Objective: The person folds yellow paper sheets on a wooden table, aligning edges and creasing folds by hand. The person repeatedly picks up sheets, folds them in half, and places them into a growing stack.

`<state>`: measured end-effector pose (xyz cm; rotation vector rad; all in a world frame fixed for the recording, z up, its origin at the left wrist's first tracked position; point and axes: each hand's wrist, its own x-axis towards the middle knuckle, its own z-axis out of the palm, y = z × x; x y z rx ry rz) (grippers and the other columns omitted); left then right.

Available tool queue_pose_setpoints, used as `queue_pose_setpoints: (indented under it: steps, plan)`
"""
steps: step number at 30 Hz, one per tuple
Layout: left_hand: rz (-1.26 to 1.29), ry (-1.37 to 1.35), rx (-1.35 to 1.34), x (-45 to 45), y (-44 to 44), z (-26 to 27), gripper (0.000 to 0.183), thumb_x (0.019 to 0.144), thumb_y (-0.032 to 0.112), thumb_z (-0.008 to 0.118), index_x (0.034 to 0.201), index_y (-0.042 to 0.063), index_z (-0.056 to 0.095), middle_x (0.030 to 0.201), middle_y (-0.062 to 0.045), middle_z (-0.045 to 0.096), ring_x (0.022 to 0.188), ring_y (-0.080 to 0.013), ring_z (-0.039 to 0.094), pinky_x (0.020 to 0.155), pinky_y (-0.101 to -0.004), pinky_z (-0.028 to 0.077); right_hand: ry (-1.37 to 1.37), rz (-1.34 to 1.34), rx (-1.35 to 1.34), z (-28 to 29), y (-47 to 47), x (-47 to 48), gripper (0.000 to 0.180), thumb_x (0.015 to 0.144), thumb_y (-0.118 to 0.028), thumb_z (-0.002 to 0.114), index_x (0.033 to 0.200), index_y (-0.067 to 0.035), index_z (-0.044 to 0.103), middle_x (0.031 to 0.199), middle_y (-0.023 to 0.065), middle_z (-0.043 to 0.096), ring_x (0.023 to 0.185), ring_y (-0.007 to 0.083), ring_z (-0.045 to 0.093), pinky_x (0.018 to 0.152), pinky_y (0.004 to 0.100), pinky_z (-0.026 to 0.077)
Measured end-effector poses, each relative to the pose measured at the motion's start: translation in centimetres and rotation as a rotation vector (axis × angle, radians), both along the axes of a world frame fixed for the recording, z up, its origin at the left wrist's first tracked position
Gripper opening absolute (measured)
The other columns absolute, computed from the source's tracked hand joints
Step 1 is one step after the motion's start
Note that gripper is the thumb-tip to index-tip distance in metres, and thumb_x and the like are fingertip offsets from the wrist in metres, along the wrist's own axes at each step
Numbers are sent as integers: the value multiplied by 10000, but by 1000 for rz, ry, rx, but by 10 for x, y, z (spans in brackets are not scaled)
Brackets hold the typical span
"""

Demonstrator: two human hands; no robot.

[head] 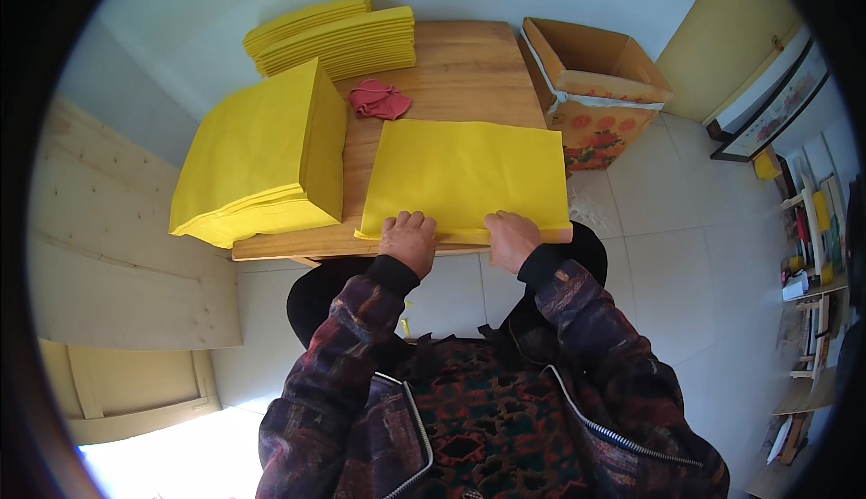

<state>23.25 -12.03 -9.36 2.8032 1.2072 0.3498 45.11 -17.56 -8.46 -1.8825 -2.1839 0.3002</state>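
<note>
A flat yellow sheet of fabric or paper (467,174) lies on the wooden table (473,49), its near side at the table's front edge. My left hand (409,235) grips that near edge left of its middle, fingers curled over the top. Further right, my right hand (511,238) holds the same edge, with a narrow pale strip showing beyond it at the corner. The thumbs and the underside of the sheet are hidden. To the left stands a tall stack of yellow sheets (250,147).
Folded yellow bundles (338,39) are piled at the table's back left, by the wall. A crumpled red cloth (379,100) lies in front of them. An open cardboard box (602,93) stands right of the table. Wooden boards (128,228) are at the left; shelves (812,289) line the far right.
</note>
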Motion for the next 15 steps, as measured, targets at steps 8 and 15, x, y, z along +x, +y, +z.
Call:
queue_pose_setpoints:
  steps: [8, 15]
  plan:
    - [-48, 60, -224, 19, 8, 1, 417, 738, 374, 729, 943, 58, 551, 886, -126, 628, 926, -328, 611, 781, -432, 493, 154, 86, -331, 5, 25, 20, 209, 840, -144, 466, 893, -12, 619, 869, 258, 639, 831, 417, 611, 737, 503, 475]
    - [-134, 288, -459, 23, 30, 23, 406, 744, 427, 731, 889, 63, 623, 787, -142, 665, 827, -343, 648, 720, -444, 507, -42, 228, 142, 7, -8, 2, 361, 815, -360, 659, 914, -27, 562, 815, 200, 654, 807, 356, 642, 709, 473, 493]
